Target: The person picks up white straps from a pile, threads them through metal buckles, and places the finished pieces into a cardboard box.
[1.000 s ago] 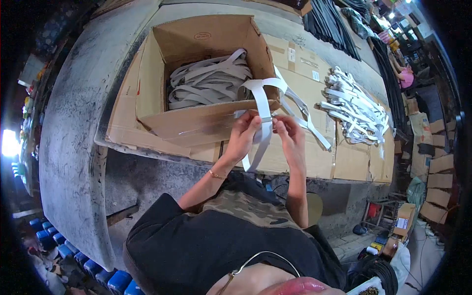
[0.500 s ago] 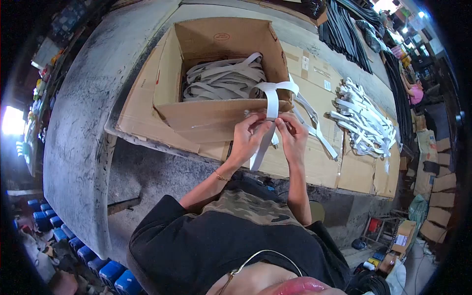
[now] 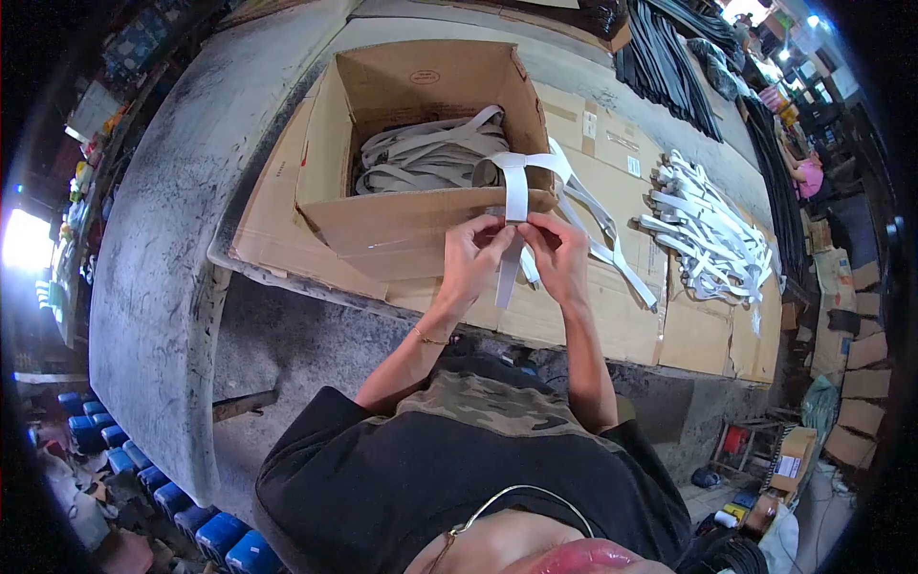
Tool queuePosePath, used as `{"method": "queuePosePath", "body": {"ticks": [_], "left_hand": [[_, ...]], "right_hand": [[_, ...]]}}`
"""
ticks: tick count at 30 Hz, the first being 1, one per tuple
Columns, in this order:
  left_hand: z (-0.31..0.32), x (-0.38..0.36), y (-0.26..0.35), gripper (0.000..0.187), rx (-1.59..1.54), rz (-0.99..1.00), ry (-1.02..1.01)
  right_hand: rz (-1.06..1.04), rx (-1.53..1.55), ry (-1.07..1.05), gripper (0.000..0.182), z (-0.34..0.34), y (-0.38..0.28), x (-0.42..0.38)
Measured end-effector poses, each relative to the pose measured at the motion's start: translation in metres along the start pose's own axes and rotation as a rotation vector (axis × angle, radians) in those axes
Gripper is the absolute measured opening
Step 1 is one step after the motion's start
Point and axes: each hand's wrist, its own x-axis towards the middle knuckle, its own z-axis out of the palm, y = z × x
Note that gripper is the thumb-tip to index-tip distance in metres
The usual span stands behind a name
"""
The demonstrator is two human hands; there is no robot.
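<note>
A white strap (image 3: 515, 191) hangs over the front wall of an open cardboard box (image 3: 421, 228), with its free end dangling below my fingers. My left hand (image 3: 470, 256) pinches the strap from the left. From the right, my right hand (image 3: 557, 253) pinches it at nearly the same spot, so both sets of fingertips almost meet. Inside the box lies a heap of greyish-white straps (image 3: 430, 153). Another length of white strap (image 3: 598, 222) trails over the cardboard to the right of the box. What the fingertips cover on the strap is hidden.
A pile of white straps (image 3: 712, 234) lies on the flat cardboard (image 3: 612, 316) covering the table at the right. Long black strips (image 3: 665, 72) drape at the back right. Blue containers (image 3: 220, 536) line the floor at lower left. A person in pink (image 3: 810, 178) is far right.
Both hands have shifted slightly left and up along with the strap. The strap's dangling end now sits more upright between them. Both hands keep their pinch.
</note>
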Motion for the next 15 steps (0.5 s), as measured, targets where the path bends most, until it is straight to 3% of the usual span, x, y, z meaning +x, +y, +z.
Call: {"method": "queuePosePath", "body": {"ticks": [9,12,14,15], "left_hand": [[0.003,0.003,-0.002,0.016,0.105,-0.005,0.089],[0.003,0.000,-0.007,0.021,0.111,0.015,0.101],[0.001,-0.003,-0.012,0.026,0.278,0.219,0.243],[-0.001,-0.005,-0.019,0.027,0.317,0.291,0.304]], "right_hand": [[0.128,0.025,-0.045,0.017,-0.003,0.010,0.001],[0.097,0.218,-0.083,0.019,-0.015,0.034,0.000],[0.278,0.289,-0.117,0.021,-0.036,0.071,-0.005],[0.335,0.152,-0.138,0.024,-0.045,0.099,-0.005]]}}
